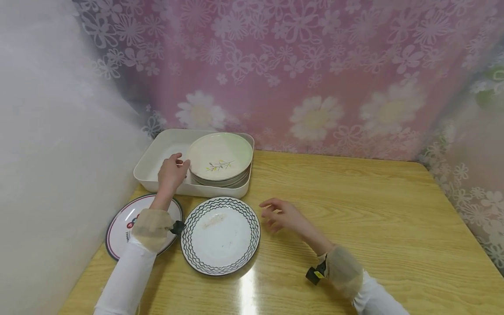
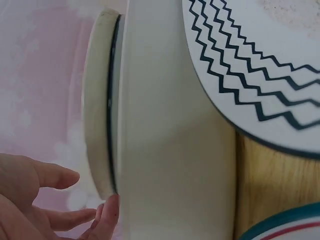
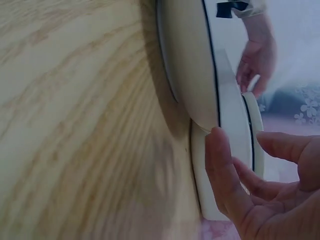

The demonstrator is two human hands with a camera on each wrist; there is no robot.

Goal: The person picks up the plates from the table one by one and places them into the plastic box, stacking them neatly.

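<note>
A cream plate (image 1: 220,157) with a leafy twig print tops a stack at the right side of a white rectangular bin (image 1: 148,180). My left hand (image 1: 172,173) is over the bin at the stack's left edge, thumb and fingers apart, with fingertips right by the rim in the left wrist view. On the table a white plate with black zigzag lines (image 1: 230,236) lies in front of the bin. To its right hovers my right hand (image 1: 285,215), fingers loosely bent and holding nothing.
Left of the zigzag plate is a plate with a dark rim and red ring (image 1: 118,232), partly hidden under my left forearm. The wooden table (image 1: 354,210) extends to the right. A floral pink curtain (image 1: 267,105) hangs behind, and a pale sheet (image 1: 59,153) stands on the left.
</note>
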